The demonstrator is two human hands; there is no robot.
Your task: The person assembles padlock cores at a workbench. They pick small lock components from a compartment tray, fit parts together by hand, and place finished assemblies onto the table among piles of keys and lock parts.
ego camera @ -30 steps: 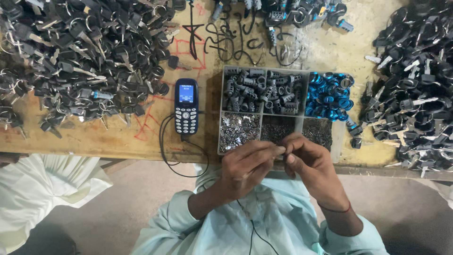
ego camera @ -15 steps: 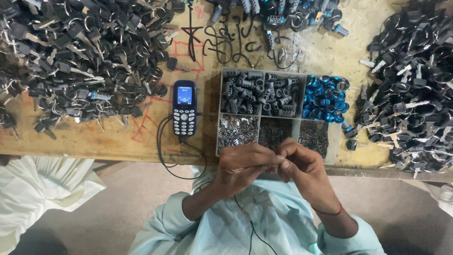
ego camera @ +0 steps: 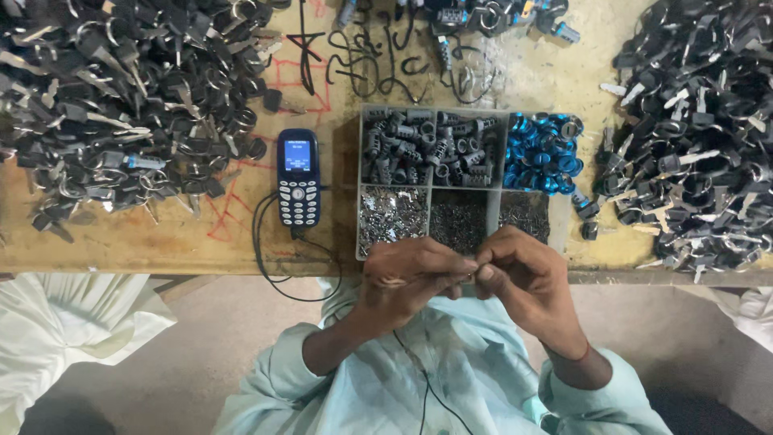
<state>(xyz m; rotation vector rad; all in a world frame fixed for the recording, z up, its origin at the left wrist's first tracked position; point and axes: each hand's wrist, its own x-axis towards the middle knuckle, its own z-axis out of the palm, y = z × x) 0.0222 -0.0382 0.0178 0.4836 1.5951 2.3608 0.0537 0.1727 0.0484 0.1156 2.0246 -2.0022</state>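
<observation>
On the yellowed worktop (ego camera: 201,242) I see a divided parts tray (ego camera: 463,181) — just before it, my left hand (ego camera: 407,278) and right hand (ego camera: 523,278) meet, fingers pinching a tiny metal part (ego camera: 473,274) between them, above my lap.

Since a second ago the left hand (ego camera: 407,278) and right hand (ego camera: 527,278) have drawn slightly back from the tray (ego camera: 360,189) toward the body, fingertips closing together over a small part too tiny to make out.
</observation>
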